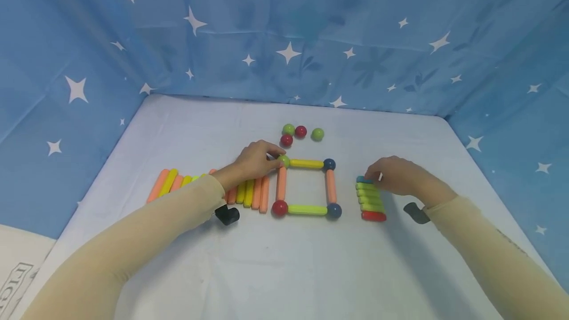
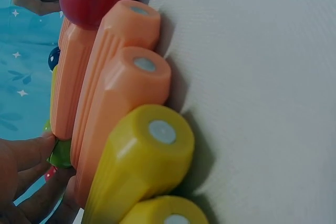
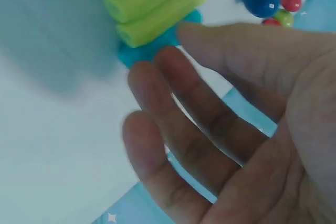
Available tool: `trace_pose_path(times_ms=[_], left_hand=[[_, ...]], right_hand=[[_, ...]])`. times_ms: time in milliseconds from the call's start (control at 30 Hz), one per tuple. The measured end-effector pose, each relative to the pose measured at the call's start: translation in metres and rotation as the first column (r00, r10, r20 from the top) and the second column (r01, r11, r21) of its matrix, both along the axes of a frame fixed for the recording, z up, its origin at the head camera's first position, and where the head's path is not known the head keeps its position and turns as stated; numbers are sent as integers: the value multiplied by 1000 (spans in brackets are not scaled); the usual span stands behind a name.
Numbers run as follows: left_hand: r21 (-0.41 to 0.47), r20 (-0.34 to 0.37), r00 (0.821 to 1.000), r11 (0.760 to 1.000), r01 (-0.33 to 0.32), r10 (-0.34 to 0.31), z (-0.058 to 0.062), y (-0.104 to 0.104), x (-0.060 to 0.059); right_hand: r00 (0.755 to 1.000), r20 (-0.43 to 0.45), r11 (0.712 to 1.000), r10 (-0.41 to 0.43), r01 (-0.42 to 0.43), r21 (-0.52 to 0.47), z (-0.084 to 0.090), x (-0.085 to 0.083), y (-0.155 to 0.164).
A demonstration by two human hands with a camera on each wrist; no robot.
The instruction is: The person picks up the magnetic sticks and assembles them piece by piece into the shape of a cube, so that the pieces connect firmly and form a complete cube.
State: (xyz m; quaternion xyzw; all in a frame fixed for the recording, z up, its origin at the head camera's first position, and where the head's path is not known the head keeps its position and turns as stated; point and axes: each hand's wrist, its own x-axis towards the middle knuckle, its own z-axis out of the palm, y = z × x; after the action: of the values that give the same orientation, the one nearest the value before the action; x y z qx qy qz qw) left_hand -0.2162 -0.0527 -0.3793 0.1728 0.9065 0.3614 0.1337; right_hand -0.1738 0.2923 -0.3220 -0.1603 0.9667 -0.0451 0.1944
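White desk (image 1: 284, 260), starred blue backdrop: left hand (image 1: 253, 162) pinches green ball (image 1: 284, 161) at square's far-left corner; right hand (image 1: 395, 176), fingers relaxed, touches teal rod (image 1: 364, 180), long axis crosswise.

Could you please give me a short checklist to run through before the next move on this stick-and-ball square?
1. Left hand on the green corner ball: ok, fingertips touch it.
2. Square closed, four sticks and four corner balls: ok.
3. Right hand at the teal stick topping the short stack: ok, fingers reach it; grip cannot tell.
4. Spare balls available behind the square: ok, four lie there.
5. Long sticks beside the square: ok.
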Motion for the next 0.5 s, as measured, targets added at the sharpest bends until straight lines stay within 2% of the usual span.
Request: trace_pose_path(times_ms=[67,267,400,500], left_hand=[[-2,6,1000,1000,-7,7,1,-1,0],[-2,9,1000,1000,-15,15,1,-1,0],[6,9,1000,1000,-13,13,0,-2,-1],[14,4,1000,1000,-15,15,0,-3,-1]], right_hand=[[1000,10,1000,-5,6,-5,-2,-2,5],[996,-34,997,-77,77,-15,-14,-8,7],[992,17,993,-122,122,1,-18,-15,7],[993,32,993,-116,116,14,-21,-20,6]])
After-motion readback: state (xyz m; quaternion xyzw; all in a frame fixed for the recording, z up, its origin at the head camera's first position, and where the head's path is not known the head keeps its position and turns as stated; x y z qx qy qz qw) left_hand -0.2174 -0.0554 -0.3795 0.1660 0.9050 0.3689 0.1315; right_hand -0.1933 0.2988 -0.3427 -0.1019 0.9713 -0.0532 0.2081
